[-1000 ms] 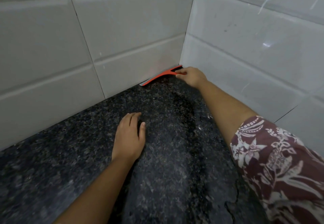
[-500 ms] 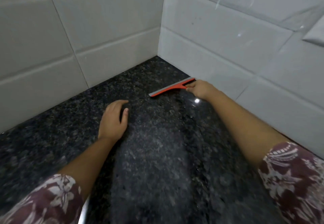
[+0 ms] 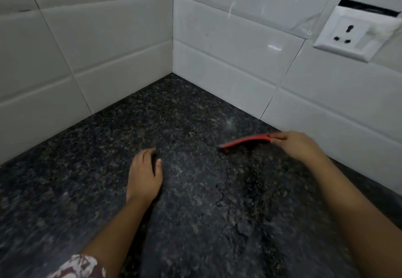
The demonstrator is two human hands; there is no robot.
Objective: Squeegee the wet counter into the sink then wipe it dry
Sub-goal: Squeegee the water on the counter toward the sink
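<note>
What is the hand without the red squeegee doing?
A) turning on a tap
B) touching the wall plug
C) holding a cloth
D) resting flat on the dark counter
D: the left hand lies palm down and empty on the speckled counter, while the right hand grips the red squeegee over near the tiled wall.

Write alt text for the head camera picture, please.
A person's right hand draws a red squeegee across a wet dark granite counter, while the left hand rests flat on it. White tiled walls meet in a corner, with a wall socket.
</note>
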